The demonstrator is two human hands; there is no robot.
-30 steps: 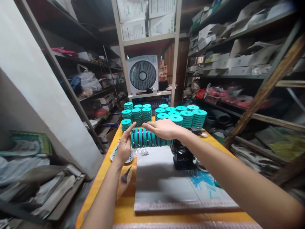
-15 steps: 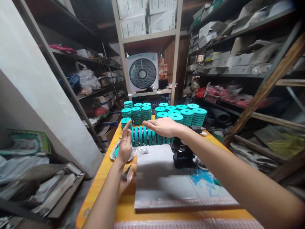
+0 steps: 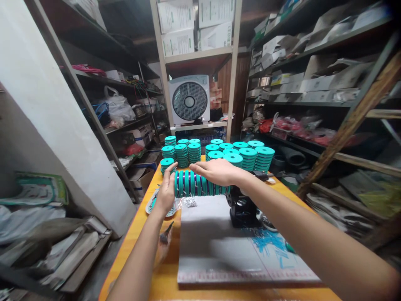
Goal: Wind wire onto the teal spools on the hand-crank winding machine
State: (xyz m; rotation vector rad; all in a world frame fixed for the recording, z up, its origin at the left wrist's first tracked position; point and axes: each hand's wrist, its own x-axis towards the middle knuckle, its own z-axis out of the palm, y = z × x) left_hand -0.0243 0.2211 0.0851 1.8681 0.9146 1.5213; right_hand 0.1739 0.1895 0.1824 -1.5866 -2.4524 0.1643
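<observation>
Head view from my end: teal ring row (image 3: 187, 184) lies horizontal above the table (image 3: 125, 267), its right end at the black stand (image 3: 243, 213). Left hand (image 3: 166, 193) at the row's left end, fingers extended upward, not clenched. Right hand (image 3: 216, 171) palm down along the top, fingers straight, not wrapped round; it hides part of the row, so I can't tell how firmly either presses.

Clutter: teal stacks stand close behind, left group (image 3: 181, 156) and right group (image 3: 249, 159), the latter partly behind the right hand. White board (image 3: 216, 251) under and in front of the row, stand on it. Small clear bag of metal bits (image 3: 189, 202) just below the row. White tray (image 3: 149, 208) beside the left wrist, partly hidden by it. Dark tool (image 3: 164, 237) right of the left forearm. Blue strips (image 3: 266, 240) scattered on the board, right of the stand's base. Right forearm crosses my view of the stand. Box fan (image 3: 189, 101) on the rack behind.
</observation>
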